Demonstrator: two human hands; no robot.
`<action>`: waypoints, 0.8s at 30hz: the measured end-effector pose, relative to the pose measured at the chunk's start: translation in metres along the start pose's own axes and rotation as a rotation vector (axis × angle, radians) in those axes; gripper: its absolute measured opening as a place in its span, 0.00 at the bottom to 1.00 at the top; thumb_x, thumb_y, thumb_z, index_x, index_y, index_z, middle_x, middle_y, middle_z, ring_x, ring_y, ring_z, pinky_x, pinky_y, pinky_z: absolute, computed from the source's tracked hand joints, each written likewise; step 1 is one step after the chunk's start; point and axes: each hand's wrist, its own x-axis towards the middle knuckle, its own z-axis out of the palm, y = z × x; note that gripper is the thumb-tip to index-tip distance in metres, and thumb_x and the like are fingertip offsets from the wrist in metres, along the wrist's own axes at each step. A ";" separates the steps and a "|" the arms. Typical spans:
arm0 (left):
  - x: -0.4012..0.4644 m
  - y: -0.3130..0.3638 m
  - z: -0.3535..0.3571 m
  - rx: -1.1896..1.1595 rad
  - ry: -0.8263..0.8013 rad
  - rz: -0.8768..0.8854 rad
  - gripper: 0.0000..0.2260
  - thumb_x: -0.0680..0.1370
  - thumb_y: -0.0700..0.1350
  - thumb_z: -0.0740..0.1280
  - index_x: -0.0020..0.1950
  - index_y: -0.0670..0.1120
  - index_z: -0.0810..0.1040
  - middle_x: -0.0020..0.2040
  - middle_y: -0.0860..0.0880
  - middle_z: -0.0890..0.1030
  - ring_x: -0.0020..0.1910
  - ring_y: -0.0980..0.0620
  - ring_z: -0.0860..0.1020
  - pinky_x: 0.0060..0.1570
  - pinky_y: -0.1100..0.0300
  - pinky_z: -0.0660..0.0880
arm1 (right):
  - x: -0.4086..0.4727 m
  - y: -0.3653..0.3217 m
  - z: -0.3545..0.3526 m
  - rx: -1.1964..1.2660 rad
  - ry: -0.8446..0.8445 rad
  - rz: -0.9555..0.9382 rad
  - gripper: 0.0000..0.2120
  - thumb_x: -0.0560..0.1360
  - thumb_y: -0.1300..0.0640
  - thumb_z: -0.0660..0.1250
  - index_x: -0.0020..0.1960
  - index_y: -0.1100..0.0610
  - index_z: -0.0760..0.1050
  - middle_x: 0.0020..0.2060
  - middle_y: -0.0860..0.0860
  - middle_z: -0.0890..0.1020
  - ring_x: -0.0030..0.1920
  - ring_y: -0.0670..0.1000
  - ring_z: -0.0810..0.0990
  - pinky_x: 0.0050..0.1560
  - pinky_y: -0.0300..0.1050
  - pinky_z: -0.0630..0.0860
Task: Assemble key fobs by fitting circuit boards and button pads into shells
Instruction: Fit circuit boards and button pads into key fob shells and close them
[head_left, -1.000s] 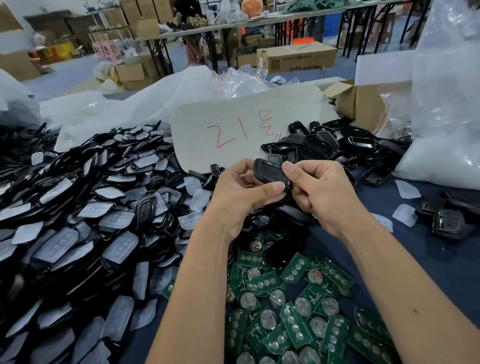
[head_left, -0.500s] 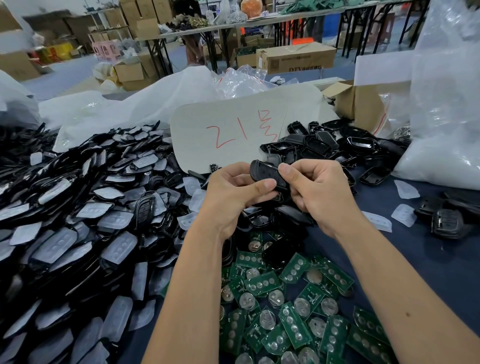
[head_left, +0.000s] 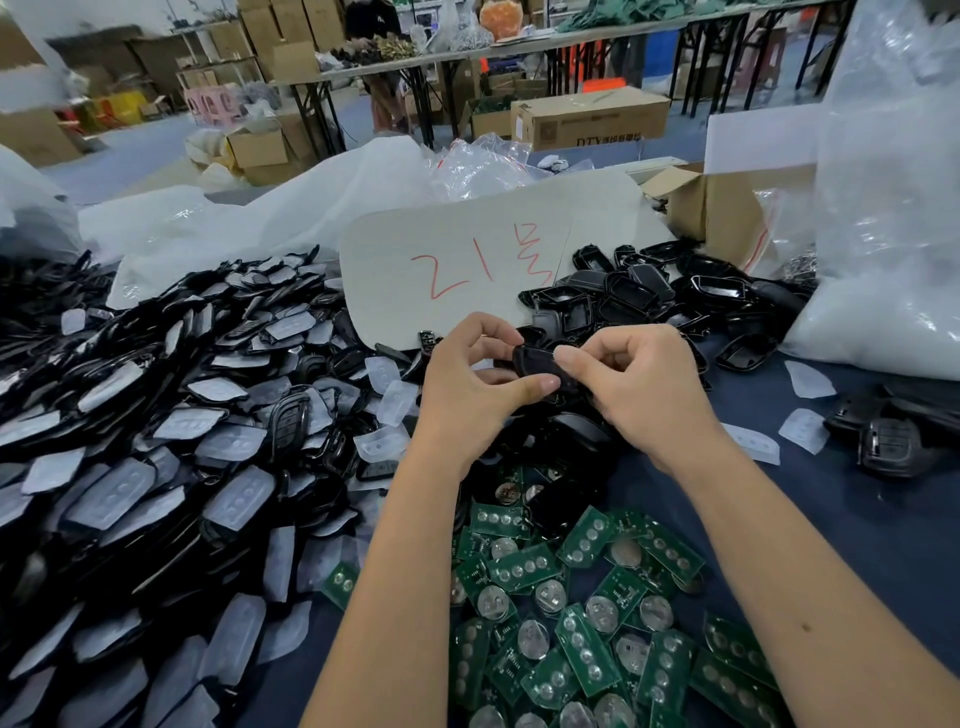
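A black key fob shell (head_left: 535, 361) is held up between both hands over the middle of the table. My left hand (head_left: 470, 387) grips its left end, thumb stretched under it. My right hand (head_left: 636, 384) pinches its right end with curled fingers. Its inside is hidden from me. Green circuit boards (head_left: 571, 613) with coin cells lie in a heap below my wrists. A big pile of black shells with translucent button pads (head_left: 156, 467) fills the left side.
More empty black shells (head_left: 649, 299) lie behind my hands, before a white card with red writing (head_left: 467, 260). A cardboard box (head_left: 727, 208) and plastic bags (head_left: 883, 234) stand at the right. Loose pads (head_left: 802, 428) and black fobs (head_left: 888, 441) lie on the blue table (head_left: 857, 545).
Both hands have stayed on the shell and shifted it slightly to the left and lower. My left thumb has slid further under it.
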 end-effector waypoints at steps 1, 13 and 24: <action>0.000 0.000 0.001 0.034 0.006 0.024 0.19 0.67 0.40 0.83 0.48 0.52 0.76 0.45 0.51 0.83 0.35 0.55 0.83 0.37 0.64 0.78 | 0.000 -0.001 -0.001 -0.039 0.005 -0.043 0.14 0.77 0.52 0.76 0.34 0.54 0.82 0.23 0.52 0.75 0.26 0.46 0.68 0.30 0.44 0.67; 0.000 0.011 0.022 -0.122 0.024 -0.040 0.16 0.68 0.34 0.82 0.45 0.40 0.76 0.38 0.43 0.80 0.38 0.40 0.86 0.42 0.50 0.85 | 0.002 -0.002 -0.021 -0.035 0.046 -0.016 0.14 0.79 0.48 0.73 0.37 0.53 0.83 0.29 0.51 0.79 0.32 0.46 0.74 0.37 0.48 0.73; -0.023 0.037 0.135 0.127 -0.322 -0.070 0.05 0.74 0.42 0.77 0.48 0.43 0.84 0.43 0.44 0.86 0.44 0.44 0.86 0.52 0.46 0.83 | -0.026 0.016 -0.145 -0.335 0.217 0.295 0.13 0.77 0.50 0.74 0.37 0.54 0.83 0.25 0.48 0.80 0.26 0.48 0.78 0.35 0.45 0.73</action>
